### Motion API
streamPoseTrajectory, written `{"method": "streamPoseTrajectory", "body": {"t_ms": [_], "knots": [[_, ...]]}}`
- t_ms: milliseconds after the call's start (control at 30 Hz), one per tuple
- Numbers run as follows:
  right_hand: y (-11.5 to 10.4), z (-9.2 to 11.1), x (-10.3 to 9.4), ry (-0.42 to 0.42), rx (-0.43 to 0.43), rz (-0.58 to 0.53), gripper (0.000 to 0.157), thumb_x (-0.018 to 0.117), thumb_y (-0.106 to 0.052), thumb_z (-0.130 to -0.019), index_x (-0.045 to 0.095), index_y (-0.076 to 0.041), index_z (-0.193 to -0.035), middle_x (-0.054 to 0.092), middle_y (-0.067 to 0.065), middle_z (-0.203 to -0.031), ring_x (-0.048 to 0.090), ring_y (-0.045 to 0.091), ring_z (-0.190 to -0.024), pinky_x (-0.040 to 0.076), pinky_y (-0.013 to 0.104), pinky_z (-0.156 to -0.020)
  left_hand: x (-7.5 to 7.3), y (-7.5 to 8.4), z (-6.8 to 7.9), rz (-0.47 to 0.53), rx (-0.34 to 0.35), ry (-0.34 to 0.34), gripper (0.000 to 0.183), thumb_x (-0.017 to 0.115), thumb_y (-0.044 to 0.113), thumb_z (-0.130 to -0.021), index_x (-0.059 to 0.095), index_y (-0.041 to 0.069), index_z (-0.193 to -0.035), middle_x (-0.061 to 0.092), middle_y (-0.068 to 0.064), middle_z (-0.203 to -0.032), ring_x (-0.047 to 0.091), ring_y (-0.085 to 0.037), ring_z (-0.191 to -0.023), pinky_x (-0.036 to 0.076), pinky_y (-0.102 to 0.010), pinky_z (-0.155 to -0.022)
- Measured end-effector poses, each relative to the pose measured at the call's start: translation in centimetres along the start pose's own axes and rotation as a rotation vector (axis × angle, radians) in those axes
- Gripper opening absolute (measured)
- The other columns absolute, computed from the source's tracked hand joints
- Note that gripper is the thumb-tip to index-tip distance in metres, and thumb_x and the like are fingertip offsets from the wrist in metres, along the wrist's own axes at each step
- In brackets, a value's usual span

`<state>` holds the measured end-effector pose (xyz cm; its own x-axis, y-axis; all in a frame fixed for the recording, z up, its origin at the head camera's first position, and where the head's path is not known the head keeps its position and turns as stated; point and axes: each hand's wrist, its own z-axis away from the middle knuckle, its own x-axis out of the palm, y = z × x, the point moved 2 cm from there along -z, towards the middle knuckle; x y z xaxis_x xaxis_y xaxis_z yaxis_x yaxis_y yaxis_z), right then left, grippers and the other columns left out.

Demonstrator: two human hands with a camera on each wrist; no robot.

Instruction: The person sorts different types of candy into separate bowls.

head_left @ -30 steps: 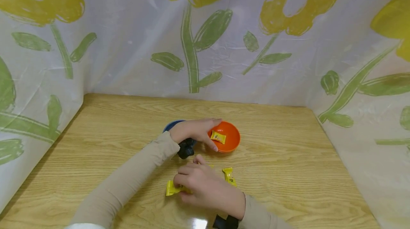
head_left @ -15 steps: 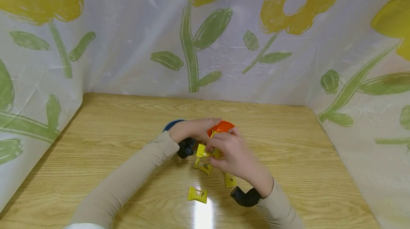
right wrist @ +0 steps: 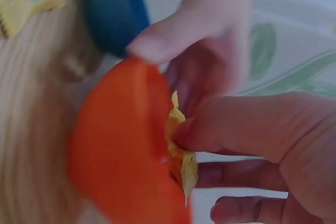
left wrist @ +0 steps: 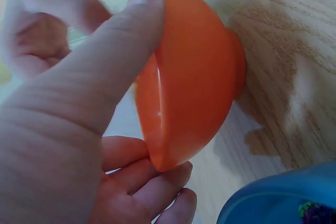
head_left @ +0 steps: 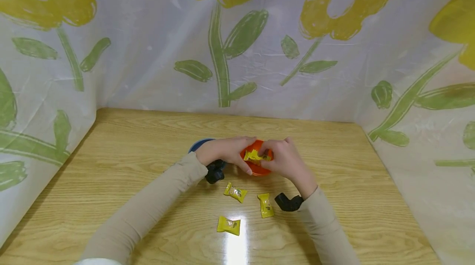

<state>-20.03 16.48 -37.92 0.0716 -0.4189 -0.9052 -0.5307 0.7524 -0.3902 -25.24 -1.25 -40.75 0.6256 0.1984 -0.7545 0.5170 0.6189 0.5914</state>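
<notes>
Evidently, the yellow packet (right wrist: 181, 157) was at the mouth of the orange bowl (left wrist: 197, 77), pinched between the thumb and fingertips of the person's right hand (head_left: 285, 158); more yellow showed inside, though how many packets lay there I couldn't tell; the left hand (head_left: 229, 151) gripped the bowl by its rim, thumb on the near side and fingers round the far side, and the bowl stood upright on the table (head_left: 334, 166). To my eye the step in hand was setting that packet into the bowl; the next move seemed to call for dipping the fingertips past the rim and loosening the pinch, the left hand bracing the bowl; three loose packets (head_left: 235, 192) lay apart from one another on the person's side of it, within easy reach. The blue bowl (head_left: 197, 144) sat just left of the orange one, partly under the left wrist, so that side was tight; rightward the wood ran open to the table's edge, and the flowered cloth (head_left: 148, 50) rose well behind; a black device (head_left: 287, 202) at the right wrist hung near one loose packet and might brush it.
</notes>
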Motion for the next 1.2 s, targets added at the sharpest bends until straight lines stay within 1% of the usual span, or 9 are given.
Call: {"method": "streamPoseTrajectory", "body": {"t_ms": [133,233,467,667,833,967,1067,1200], "knots": [[0.8,-0.4,1.4,-0.073,0.031,0.061,0.011,0.083,-0.012,-0.076,0.075,-0.013,-0.084,0.072,-0.004,-0.081,0.065,0.019,-0.077,0.034,0.043,-0.08,0.0,-0.1,0.0,0.003,0.008,0.006,0.113,0.082,0.046,-0.079,0.016,0.0,-0.158,0.033,-0.012,-0.156,0.042,-0.025,-0.136,0.036,-0.038,-0.112],[1.1,-0.6,2.2,-0.104,0.04,0.113,0.01,0.084,-0.013,-0.076,0.076,-0.016,-0.081,0.071,-0.006,-0.078,0.064,0.017,-0.075,0.033,0.042,-0.077,0.1,-0.1,-0.1,-0.001,0.012,0.008,0.112,0.082,0.046,-0.079,0.016,0.001,-0.158,0.032,-0.013,-0.158,0.041,-0.025,-0.137,0.035,-0.037,-0.112],[1.1,-0.7,3.1,-0.095,0.043,0.163,0.013,0.087,-0.015,-0.075,0.074,-0.016,-0.079,0.07,-0.006,-0.077,0.064,0.018,-0.074,0.033,0.042,-0.076,0.2,-0.3,-0.1,-0.015,0.008,0.011,0.114,0.081,0.049,-0.079,0.015,0.001,-0.158,0.023,-0.014,-0.162,0.031,-0.027,-0.144,0.031,-0.04,-0.115],[1.1,-0.6,3.2,-0.085,0.047,0.162,0.013,0.087,-0.014,-0.075,0.075,-0.016,-0.079,0.071,-0.005,-0.077,0.064,0.018,-0.076,0.033,0.042,-0.077,0.2,-0.2,-0.1,-0.006,0.011,0.002,0.112,0.08,0.047,-0.081,0.014,0.001,-0.158,0.025,-0.014,-0.161,0.034,-0.026,-0.142,0.032,-0.039,-0.114],[1.0,-0.6,3.1,-0.066,0.033,0.171,0.009,0.085,-0.017,-0.077,0.076,-0.016,-0.079,0.072,-0.005,-0.077,0.064,0.018,-0.077,0.034,0.043,-0.077,0.2,-0.2,0.0,-0.007,0.008,0.003,0.112,0.08,0.047,-0.081,0.013,0.002,-0.159,0.027,-0.014,-0.159,0.037,-0.025,-0.14,0.034,-0.038,-0.113],[0.8,-0.4,2.9,-0.045,0.023,0.18,0.008,0.082,-0.018,-0.081,0.075,-0.016,-0.076,0.069,-0.006,-0.076,0.062,0.016,-0.073,0.035,0.043,-0.076,0.2,-0.3,0.0,-0.008,0.017,0.004,0.113,0.08,0.049,-0.08,0.013,0.002,-0.159,0.03,-0.013,-0.158,0.039,-0.024,-0.138,0.036,-0.037,-0.112],[0.4,-0.2,2.6,0.0,0.001,0.183,0.01,0.079,-0.018,-0.083,0.075,-0.015,-0.075,0.068,-0.005,-0.077,0.062,0.016,-0.073,0.036,0.043,-0.076,0.3,-0.3,-0.1,-0.001,0.033,0.004,0.113,0.08,0.049,-0.08,0.014,0.002,-0.159,0.033,-0.012,-0.156,0.042,-0.023,-0.136,0.037,-0.037,-0.11],[-0.6,0.4,2.1,0.091,-0.072,0.181,0.007,0.078,-0.016,-0.084,0.075,-0.015,-0.078,0.071,-0.003,-0.079,0.063,0.016,-0.073,0.036,0.041,-0.075,0.2,-0.3,-0.1,0.018,0.036,0.007,0.112,0.081,0.046,-0.08,0.014,0.002,-0.159,0.034,-0.012,-0.155,0.043,-0.022,-0.133,0.038,-0.036,-0.11]]}}
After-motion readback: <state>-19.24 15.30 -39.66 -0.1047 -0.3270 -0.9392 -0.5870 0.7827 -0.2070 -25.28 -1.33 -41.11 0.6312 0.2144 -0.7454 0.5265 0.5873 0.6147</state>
